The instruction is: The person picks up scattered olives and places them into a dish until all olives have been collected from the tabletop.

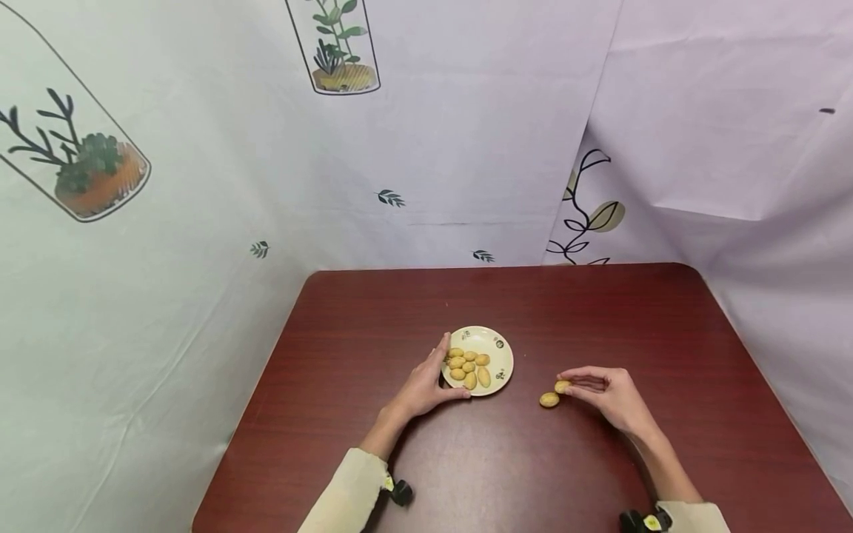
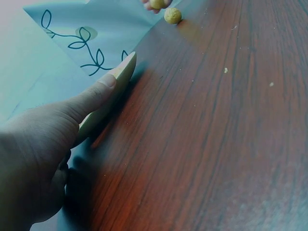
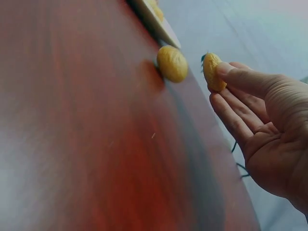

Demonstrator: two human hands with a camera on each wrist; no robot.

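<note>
A round cream plate [image 1: 500, 364] with dark printed motifs stands left of the table's middle and carries several small yellow potatoes [image 1: 469, 365]. My left hand [image 1: 421, 381] holds this plate by its left side, the thumb [image 2: 98, 91] lying along the near rim. To the right of the plate, my right hand [image 1: 616, 396] pinches one small wrinkled potato [image 3: 213, 72] between thumb and fingertips. A second loose potato [image 1: 549, 400] lies on the table just left of that hand. In the left wrist view the plate's contents are hidden.
The dark red-brown wooden table [image 1: 520, 466] has a few pale crumbs [image 2: 225, 70] on it. Behind it and at both sides hang pale cloth sheets [image 1: 466, 148] with plant prints. Black wrist cameras [image 1: 401, 492] sit at both cuffs.
</note>
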